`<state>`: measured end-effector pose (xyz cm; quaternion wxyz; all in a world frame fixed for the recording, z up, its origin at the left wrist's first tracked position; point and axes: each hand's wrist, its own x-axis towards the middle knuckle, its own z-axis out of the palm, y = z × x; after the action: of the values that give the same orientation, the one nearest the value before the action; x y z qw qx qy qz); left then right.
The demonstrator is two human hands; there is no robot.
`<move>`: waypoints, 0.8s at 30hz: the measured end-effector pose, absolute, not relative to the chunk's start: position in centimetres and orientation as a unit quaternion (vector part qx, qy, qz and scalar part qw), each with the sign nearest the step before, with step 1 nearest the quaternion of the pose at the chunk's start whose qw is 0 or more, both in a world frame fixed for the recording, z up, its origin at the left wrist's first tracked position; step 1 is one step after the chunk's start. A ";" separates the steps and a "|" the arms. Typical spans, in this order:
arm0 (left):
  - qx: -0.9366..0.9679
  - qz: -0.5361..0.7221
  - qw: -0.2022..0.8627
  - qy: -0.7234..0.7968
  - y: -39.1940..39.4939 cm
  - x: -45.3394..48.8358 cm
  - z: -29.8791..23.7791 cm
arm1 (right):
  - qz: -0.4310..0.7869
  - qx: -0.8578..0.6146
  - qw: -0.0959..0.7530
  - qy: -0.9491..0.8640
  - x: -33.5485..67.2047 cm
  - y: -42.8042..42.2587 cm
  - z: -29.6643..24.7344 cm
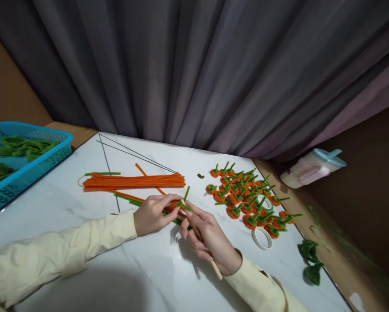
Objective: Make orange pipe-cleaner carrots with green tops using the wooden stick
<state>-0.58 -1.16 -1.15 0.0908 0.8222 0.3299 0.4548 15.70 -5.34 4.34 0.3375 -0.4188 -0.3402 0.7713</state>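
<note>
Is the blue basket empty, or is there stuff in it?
Not empty. Green fuzzy pieces lie inside the blue basket, with some of its blue bottom showing between them.

On the table [67, 203], a bundle of pipe cleaners [134, 181] lies mid-table, with a heap of small twisted pieces [246, 197] at its 3 o'clock, a tape ring [262, 238] at 4 o'clock and a basket [35, 171] at 9 o'clock.

Tabletop [61, 203]: glossy, smooth, white marble-look finish. Pipe cleaners [132, 181]: fuzzy, matt pile. Basket [56, 157] at nine o'clock: blue perforated plastic, slight sheen. Curtain [194, 69] at twelve o'clock: grey matt cloth. Stick [216, 271]: plain pale wood.
</note>
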 end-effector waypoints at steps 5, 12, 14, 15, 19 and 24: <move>0.818 0.440 0.132 0.347 -1.3 -0.6 -1.1 | 0.720 -0.452 0.321 -0.417 15.6 -5.5 4.2; 0.782 0.420 0.265 0.376 -1.2 -0.4 -0.3 | 0.577 -0.479 0.273 -0.602 16.4 -4.9 3.2; 0.766 0.410 0.313 0.383 -1.1 -0.4 -0.2 | 0.525 -0.479 0.250 -0.658 16.7 -4.6 3.3; 0.754 0.405 0.343 0.386 -1.0 -0.4 -0.1 | 0.503 -0.476 0.238 -0.681 16.9 -4.5 3.4; 0.702 0.373 0.473 0.380 -0.8 -0.6 0.1 | 0.441 -0.446 0.198 -0.753 17.4 -4.1 4.1; 0.651 0.314 0.593 0.355 -0.5 -1.0 0.6 | 0.344 -0.420 0.122 -0.831 18.1 -4.0 4.5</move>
<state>-1.04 -0.51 0.60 0.5933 0.6509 0.3549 0.3136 18.13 -4.03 4.55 0.1222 -0.4196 -0.8309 0.3444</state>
